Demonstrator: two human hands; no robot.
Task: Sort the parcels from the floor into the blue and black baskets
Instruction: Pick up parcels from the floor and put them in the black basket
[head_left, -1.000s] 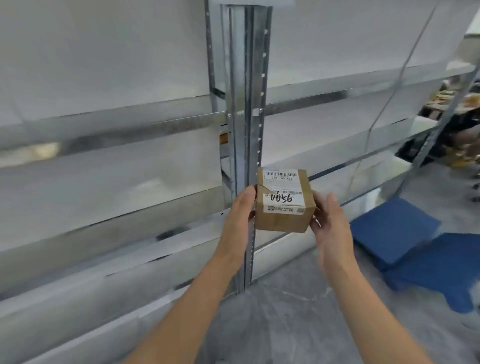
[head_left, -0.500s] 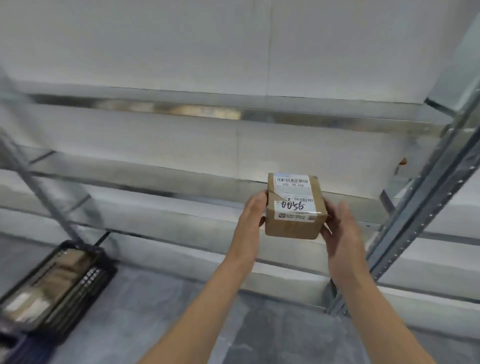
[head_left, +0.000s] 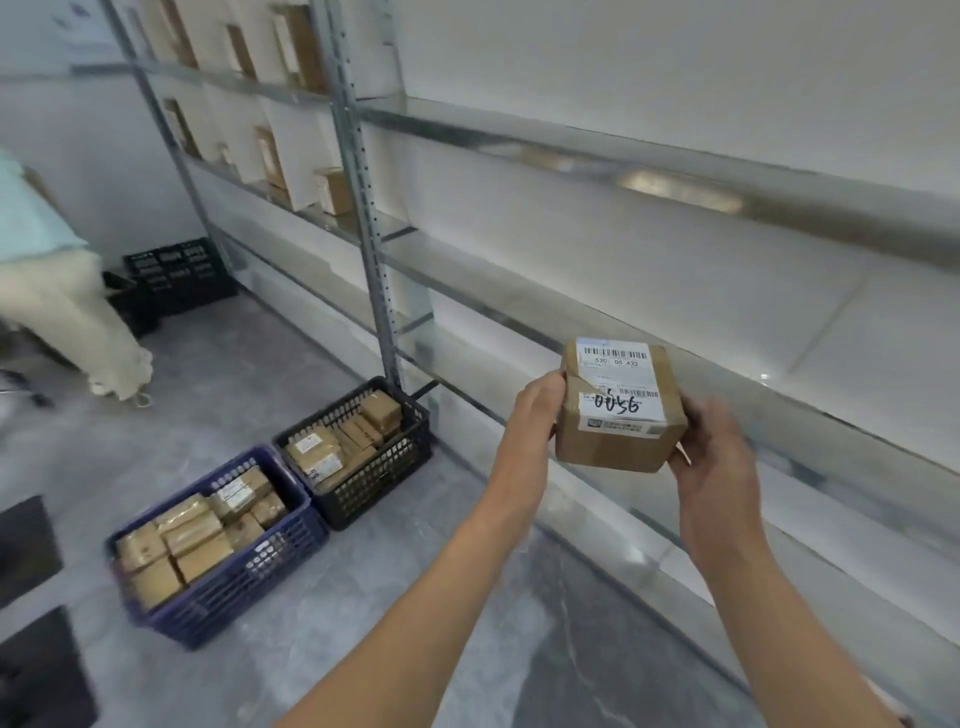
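A small brown cardboard parcel (head_left: 608, 441) with a white barcode label marked 0056 is held up in front of me at chest height. My left hand (head_left: 535, 415) grips its left side and my right hand (head_left: 714, 447) grips its right side and underside. On the floor to the lower left stand a blue basket (head_left: 244, 577) and a black basket (head_left: 384, 467) side by side, both holding several brown parcels. The baskets are well left of and below the parcel.
Metal shelving (head_left: 623, 171) runs along the right, its upright post (head_left: 374, 270) just behind the black basket. More boxes (head_left: 332, 189) sit on far shelves. Another black crate (head_left: 176, 275) stands at the back left beside a person's legs (head_left: 78, 332). Dark mats (head_left: 31, 551) lie at the left edge.
My view has swung left along the shelving, bringing both baskets and a person into sight. Both hands keep the same hold on the parcel.
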